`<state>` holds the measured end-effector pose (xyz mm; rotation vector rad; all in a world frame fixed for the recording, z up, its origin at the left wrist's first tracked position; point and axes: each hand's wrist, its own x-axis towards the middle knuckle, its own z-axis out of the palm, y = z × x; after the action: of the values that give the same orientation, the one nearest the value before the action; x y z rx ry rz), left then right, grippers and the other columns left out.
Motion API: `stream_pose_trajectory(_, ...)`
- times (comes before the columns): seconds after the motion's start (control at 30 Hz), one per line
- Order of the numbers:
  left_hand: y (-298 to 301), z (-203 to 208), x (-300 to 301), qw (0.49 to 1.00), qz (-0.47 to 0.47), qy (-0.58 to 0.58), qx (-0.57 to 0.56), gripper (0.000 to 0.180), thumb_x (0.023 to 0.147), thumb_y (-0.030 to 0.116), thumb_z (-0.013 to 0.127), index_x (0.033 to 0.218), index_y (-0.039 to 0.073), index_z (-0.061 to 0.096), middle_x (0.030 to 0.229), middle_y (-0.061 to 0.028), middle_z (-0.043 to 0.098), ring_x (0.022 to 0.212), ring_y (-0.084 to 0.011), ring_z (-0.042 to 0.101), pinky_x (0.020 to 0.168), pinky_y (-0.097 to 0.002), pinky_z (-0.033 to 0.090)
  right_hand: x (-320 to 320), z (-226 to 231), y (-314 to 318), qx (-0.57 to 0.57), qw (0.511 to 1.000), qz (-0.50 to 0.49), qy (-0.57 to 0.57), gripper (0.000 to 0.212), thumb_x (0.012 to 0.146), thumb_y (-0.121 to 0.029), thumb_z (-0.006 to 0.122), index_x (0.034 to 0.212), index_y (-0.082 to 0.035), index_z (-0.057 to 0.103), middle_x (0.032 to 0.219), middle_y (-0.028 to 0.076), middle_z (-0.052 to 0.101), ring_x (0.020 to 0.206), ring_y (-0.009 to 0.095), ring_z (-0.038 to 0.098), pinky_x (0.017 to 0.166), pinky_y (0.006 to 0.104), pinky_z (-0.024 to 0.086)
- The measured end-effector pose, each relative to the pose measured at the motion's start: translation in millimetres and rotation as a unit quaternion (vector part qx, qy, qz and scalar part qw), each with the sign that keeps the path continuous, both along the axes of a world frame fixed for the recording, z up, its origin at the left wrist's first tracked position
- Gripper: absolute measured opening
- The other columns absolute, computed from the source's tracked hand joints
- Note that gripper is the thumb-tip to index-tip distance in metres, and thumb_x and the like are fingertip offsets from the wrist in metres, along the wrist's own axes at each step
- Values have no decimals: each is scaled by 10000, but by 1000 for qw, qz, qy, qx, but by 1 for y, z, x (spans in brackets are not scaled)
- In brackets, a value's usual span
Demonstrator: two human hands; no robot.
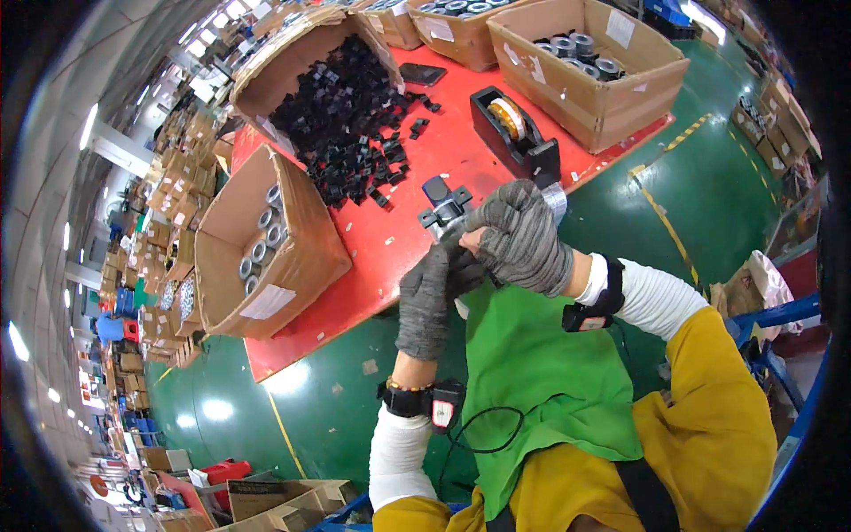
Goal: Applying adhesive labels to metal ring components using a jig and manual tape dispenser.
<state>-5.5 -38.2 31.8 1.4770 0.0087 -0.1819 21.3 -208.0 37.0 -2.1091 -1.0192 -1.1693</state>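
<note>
Grey knit gloves [537, 259] cover both hands at frame centre. The right hand's [521, 238] fingers are curled; what they pinch cannot be determined. The left hand's [427, 297] fingertips are hidden. A black fitting [448, 209] is located just above the hands. Outward: black tape dispenser [532, 159], upper centre; loose black clips [341, 115], upper left; red table [386, 257] beneath.

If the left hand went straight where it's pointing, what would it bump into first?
Probably the small black-and-grey device, just past the left hand's fingertips. How big the gap is, or whether they already touch, is hard to tell.
</note>
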Motion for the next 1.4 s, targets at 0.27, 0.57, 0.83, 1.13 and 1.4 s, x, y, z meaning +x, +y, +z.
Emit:
stream_pose_trajectory(0.27,-27,-21,19,952,6,174,-251,274,787,51,579,1061,53,586,910,-61,615,819,-144,597,691,-289,515,-11,-14,-7,-10,1000,5,-7,219,607,-119,678,799,-143,576,850,3,574,801,219,534,683,371,389)
stream_pose_trajectory(0.57,-21,-20,13,874,-62,-240,418,456,644,104,712,1080,138,584,914,-73,649,810,-223,632,685,-316,498,-15,-6,-14,171,892,150,391,204,700,-146,639,878,-67,580,892,89,594,881,256,555,814,354,429)
stream_pose_trajectory(0.83,-12,-9,9,841,-82,-308,438,418,655,149,709,1054,125,587,874,-78,649,781,-246,635,674,-327,502,-23,-5,-4,187,887,134,401,246,720,-154,642,938,-57,581,916,90,599,898,221,570,829,331,440)
stream_pose_trajectory(1.13,32,-13,-3,993,4,92,-67,343,834,177,566,1084,-55,540,868,-129,624,677,-198,623,623,-296,525,-38,-11,15,493,514,398,579,240,796,-112,607,1000,-6,539,932,87,589,901,162,572,807,297,471)
stream_pose_trajectory(1.4,36,-14,11,997,30,22,74,351,825,153,586,1116,-34,528,947,-122,612,803,-166,595,704,-273,492,-16,-32,27,576,230,593,513,258,862,-188,474,1032,-14,561,1086,153,564,1114,281,500,961,412,394)
